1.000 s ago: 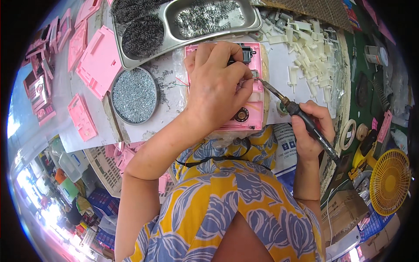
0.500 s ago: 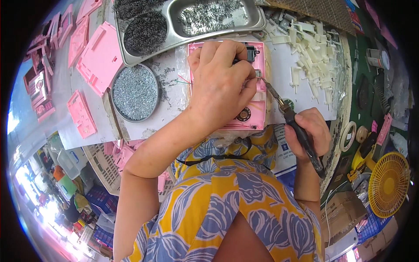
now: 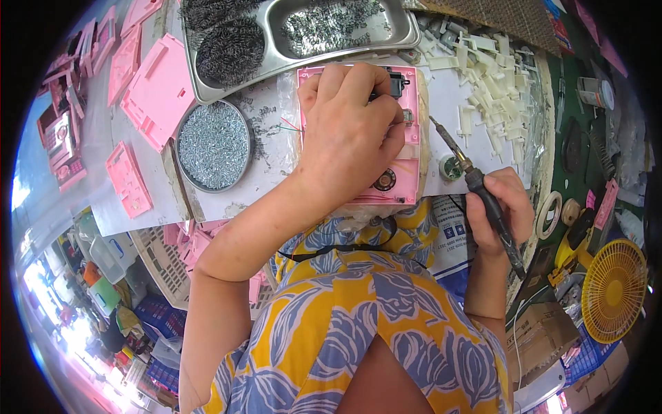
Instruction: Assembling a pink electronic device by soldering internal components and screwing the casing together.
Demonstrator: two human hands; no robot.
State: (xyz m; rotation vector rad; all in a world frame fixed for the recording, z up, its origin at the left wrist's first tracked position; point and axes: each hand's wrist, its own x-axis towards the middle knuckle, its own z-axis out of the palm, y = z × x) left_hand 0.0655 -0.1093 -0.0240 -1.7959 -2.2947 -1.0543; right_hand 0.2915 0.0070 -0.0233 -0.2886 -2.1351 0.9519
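Observation:
A pink plastic housing [image 3: 408,155] lies on the table in front of me, with a black part [image 3: 398,84] at its far end and a dark round piece [image 3: 385,180] nearer to me. My left hand [image 3: 353,127] rests over its left half, fingers curled down into it and closed; whatever they pinch is hidden. Thin red and green wires [image 3: 291,126] stick out left of the hand. In my right hand [image 3: 505,212] is a soldering iron [image 3: 488,200] with a dark handle. Its tip points up-left, just right of the housing and apart from it.
A metal tray [image 3: 272,65] of springs stands at the back. Left of the housing sits a round dish [image 3: 214,146] of small screws. White plastic parts [image 3: 493,90] are heaped at right, near a small round container [image 3: 451,168]. Pink panels [image 3: 160,90] lie left; a yellow fan [image 3: 614,291] stands lower right.
My right hand has drawn the soldering iron to the right, so its tip has left the inside of the housing. The small round container now shows more fully. My left hand stays put.

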